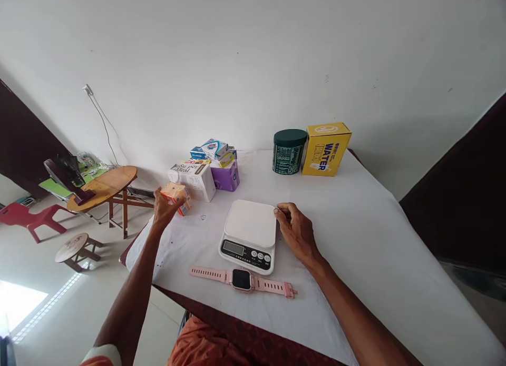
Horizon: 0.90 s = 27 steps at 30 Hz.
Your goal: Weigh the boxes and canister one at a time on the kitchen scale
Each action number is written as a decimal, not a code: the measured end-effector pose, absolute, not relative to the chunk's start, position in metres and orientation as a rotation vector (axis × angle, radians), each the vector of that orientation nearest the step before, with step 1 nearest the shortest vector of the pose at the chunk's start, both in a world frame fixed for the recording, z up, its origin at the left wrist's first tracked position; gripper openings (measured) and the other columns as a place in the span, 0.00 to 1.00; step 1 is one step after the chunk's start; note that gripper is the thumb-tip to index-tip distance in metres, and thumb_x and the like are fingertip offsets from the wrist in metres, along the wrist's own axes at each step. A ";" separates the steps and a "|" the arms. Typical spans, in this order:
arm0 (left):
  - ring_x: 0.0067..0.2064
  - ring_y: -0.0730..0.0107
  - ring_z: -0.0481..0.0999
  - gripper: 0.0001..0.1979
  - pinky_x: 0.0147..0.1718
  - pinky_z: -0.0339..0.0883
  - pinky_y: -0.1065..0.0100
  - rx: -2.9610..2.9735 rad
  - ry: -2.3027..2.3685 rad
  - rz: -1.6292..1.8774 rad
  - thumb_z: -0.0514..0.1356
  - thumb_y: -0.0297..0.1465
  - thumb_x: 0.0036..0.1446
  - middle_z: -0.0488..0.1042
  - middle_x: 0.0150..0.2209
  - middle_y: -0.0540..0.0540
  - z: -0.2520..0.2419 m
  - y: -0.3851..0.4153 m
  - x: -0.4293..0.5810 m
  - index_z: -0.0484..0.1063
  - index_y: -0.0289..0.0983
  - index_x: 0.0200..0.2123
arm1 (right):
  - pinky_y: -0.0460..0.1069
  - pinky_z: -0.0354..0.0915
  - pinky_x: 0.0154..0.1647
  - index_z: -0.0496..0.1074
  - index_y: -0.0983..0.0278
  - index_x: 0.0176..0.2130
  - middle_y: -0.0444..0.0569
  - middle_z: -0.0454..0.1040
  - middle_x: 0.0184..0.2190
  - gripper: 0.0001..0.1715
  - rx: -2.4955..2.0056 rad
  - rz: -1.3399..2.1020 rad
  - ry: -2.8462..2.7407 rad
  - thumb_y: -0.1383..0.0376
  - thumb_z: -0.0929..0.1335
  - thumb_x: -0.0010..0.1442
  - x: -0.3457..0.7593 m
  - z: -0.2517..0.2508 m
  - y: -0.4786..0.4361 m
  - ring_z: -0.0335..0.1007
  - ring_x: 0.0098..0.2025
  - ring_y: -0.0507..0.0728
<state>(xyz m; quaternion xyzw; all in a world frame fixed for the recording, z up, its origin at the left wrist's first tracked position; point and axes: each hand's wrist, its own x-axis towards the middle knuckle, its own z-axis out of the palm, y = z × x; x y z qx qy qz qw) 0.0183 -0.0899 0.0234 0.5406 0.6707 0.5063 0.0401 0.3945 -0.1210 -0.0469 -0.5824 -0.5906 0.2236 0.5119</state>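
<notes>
My left hand (166,207) is closed around a small orange carton (182,198) at the left side of the table, thumb on its near side. My right hand (294,229) has curled fingers, with thumb and forefinger at the right edge of a white kitchen scale (250,224). Nothing lies on the scale's plate, and its display (233,248) looks blank. A pink smartwatch (241,280) with a dark screen is stretched flat just in front of the scale.
Behind my left hand stand a white "Super Meal" box (203,183), a purple box (226,177) and a blue-white carton (214,149). A dark green tub (289,152) and a yellow box (324,150) stand by the wall. A wooden stool (77,245) is on the floor at left.
</notes>
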 end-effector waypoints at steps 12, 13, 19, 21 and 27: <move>0.47 0.58 0.80 0.41 0.47 0.77 0.57 1.632 1.805 1.586 0.76 0.43 0.38 0.75 0.49 0.43 0.047 -0.144 0.061 0.63 0.41 0.53 | 0.54 0.68 0.47 0.71 0.60 0.42 0.51 0.80 0.39 0.15 -1.395 0.549 -1.395 0.54 0.62 0.64 0.392 -0.043 -0.125 0.76 0.42 0.60; 0.47 0.58 0.80 0.40 0.47 0.77 0.57 1.697 1.768 1.567 0.76 0.42 0.38 0.75 0.49 0.43 0.053 -0.149 0.073 0.63 0.41 0.53 | 0.54 0.68 0.47 0.71 0.60 0.42 0.51 0.80 0.39 0.15 -1.394 0.551 -1.393 0.55 0.62 0.64 0.392 -0.042 -0.125 0.76 0.42 0.60; 0.48 0.55 0.80 0.39 0.47 0.77 0.54 1.901 1.518 1.358 0.75 0.42 0.40 0.76 0.49 0.42 0.064 -0.162 0.153 0.63 0.41 0.53 | 0.54 0.67 0.45 0.69 0.60 0.40 0.50 0.79 0.36 0.13 -1.379 0.546 -1.391 0.56 0.62 0.63 0.391 -0.041 -0.123 0.75 0.39 0.59; 0.48 0.55 0.80 0.39 0.48 0.77 0.53 1.946 1.470 1.308 0.75 0.41 0.39 0.77 0.50 0.42 0.058 -0.161 0.174 0.62 0.42 0.53 | 0.54 0.67 0.45 0.69 0.60 0.40 0.50 0.79 0.36 0.12 -1.373 0.545 -1.390 0.56 0.62 0.63 0.392 -0.043 -0.122 0.75 0.39 0.59; 0.48 0.54 0.80 0.41 0.49 0.76 0.51 1.992 1.467 1.256 0.76 0.40 0.38 0.77 0.50 0.42 0.043 -0.151 0.201 0.61 0.42 0.53 | 0.53 0.67 0.45 0.70 0.60 0.41 0.50 0.79 0.38 0.12 -1.369 0.550 -1.377 0.57 0.62 0.65 0.393 -0.045 -0.120 0.75 0.40 0.58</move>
